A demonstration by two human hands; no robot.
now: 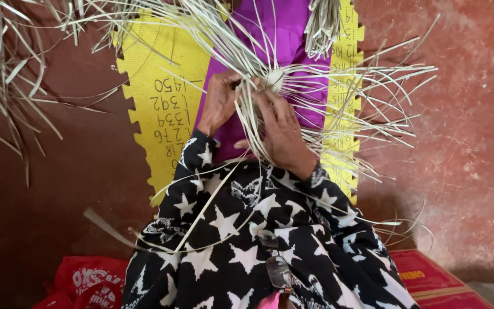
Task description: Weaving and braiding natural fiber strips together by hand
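Here, head view | your left hand (219,102) and right hand (281,133) each keep a closed grip on the pale woven strips (270,80), above the purple cloth (281,34) | yellow mat (161,63) on reddish floor (464,143) | loose strips fan right; bare floor beyond both mat edges.

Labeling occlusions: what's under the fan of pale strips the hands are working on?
Under the pale strips lie a purple cloth and a yellow foam mat on a reddish floor. The left hand and right hand cover the woven centre, so its underside cannot be seen.
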